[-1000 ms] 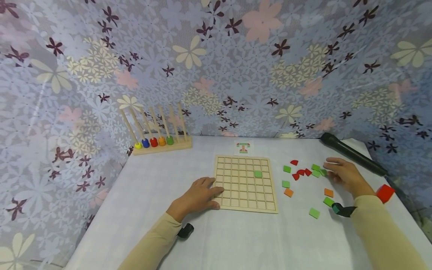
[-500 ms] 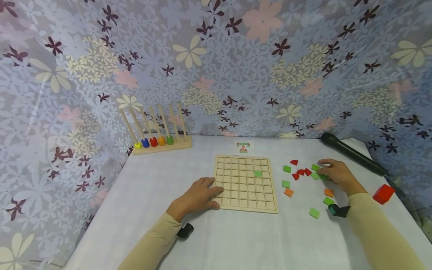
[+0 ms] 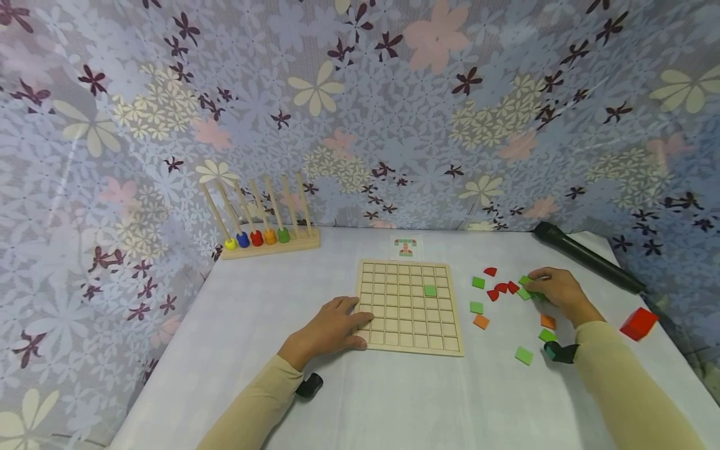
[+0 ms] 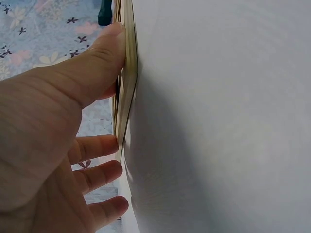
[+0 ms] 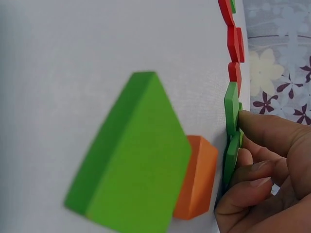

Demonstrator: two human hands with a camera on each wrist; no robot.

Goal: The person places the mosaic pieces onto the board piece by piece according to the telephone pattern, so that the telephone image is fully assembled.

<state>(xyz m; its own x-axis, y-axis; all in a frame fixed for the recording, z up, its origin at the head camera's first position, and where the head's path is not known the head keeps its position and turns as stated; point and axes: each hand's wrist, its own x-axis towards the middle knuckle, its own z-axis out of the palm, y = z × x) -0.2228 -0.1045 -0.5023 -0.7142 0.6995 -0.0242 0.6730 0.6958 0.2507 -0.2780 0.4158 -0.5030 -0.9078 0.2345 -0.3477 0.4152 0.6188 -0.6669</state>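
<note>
My left hand rests at the left edge of a wooden grid board, fingers loosely spread. In the left wrist view the thumb lies against the board's rim. One green square tile sits in a cell at the upper right of the grid. My right hand is down among the green tiles right of the board. Its thumb and forefinger pinch at a green square tile, the other fingers curled; part of the grip is hidden. Another green tile lies against the fingers.
Red quarter-round pieces, orange tiles and more green tiles lie loose nearby. A pattern card is behind the board. A peg abacus stands back left; a black microphone and red block are at right.
My right hand has moved left and down onto the green tiles, its fingers closing in on them. The left hand and the board have stayed in place.
</note>
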